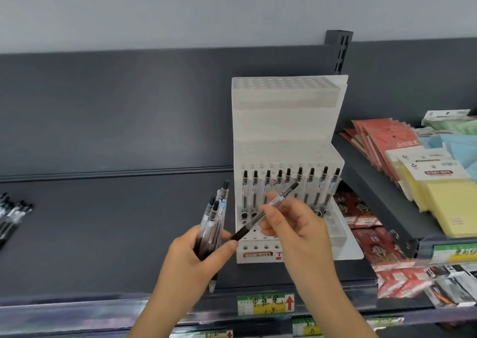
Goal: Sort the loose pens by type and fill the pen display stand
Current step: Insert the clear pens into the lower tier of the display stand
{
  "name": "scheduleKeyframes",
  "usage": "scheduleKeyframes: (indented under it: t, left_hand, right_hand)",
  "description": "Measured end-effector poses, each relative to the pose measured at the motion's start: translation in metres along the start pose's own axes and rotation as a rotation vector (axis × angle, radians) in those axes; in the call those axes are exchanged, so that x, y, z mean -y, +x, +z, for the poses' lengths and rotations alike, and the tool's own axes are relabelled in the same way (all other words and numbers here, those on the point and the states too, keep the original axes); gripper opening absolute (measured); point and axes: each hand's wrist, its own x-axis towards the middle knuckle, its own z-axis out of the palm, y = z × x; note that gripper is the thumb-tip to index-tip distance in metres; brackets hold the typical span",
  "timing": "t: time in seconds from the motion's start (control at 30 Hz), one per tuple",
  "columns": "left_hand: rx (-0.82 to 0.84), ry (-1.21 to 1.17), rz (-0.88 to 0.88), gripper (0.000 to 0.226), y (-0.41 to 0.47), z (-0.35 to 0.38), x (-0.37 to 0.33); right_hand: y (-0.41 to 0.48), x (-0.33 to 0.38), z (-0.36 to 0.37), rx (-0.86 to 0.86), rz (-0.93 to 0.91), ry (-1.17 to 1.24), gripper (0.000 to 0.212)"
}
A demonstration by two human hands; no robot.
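A white tiered pen display stand (286, 131) stands on the dark shelf. One row of it holds several clear pens with black caps (289, 190); the top tiers and the front holes stand bare. My left hand (198, 255) grips a bundle of clear pens (214, 216), tips down, left of the stand. My right hand (299, 226) pinches a single pen (265, 212) that lies slanted in front of the stand, its black grip end near my left thumb.
More loose pens (13, 213) lie at the shelf's far left edge. Yellow sticky-note packs (433, 190) and red packets (382, 141) fill the raised shelf at right. Red card packs (371, 237) lie beside the stand. A price label (265, 303) sits on the shelf's front rail.
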Motion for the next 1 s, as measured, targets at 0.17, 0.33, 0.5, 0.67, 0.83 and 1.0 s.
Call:
scheduleKeyframes:
  t: [0.17, 0.33, 0.5, 0.67, 0.83, 1.0]
  left_hand:
    - [-0.132, -0.028, -0.024, 0.003, 0.005, -0.010, 0.004]
    - [-0.180, -0.054, -0.017, 0.007, 0.009, -0.013, 0.006]
    - [-0.202, -0.043, -0.001, 0.010, 0.011, -0.014, 0.008]
    - [-0.201, -0.055, -0.019, 0.019, 0.014, -0.018, 0.015]
    - [-0.202, -0.085, -0.044, 0.037, 0.016, -0.021, 0.015]
    - [-0.230, -0.072, -0.064, 0.051, 0.016, -0.021, 0.021]
  right_hand:
    - [0.014, 0.007, -0.007, -0.129, -0.156, -0.138, 0.007]
    - [0.024, 0.008, 0.000, -0.122, -0.276, -0.349, 0.018]
    - [0.031, -0.002, 0.008, -0.051, -0.292, -0.557, 0.012]
    - [0.034, -0.004, 0.015, -0.037, -0.271, -0.638, 0.020]
    - [0.035, -0.009, 0.017, -0.006, -0.225, -0.718, 0.020]
    - [0.035, -0.013, 0.016, 0.016, -0.191, -0.732, 0.019]
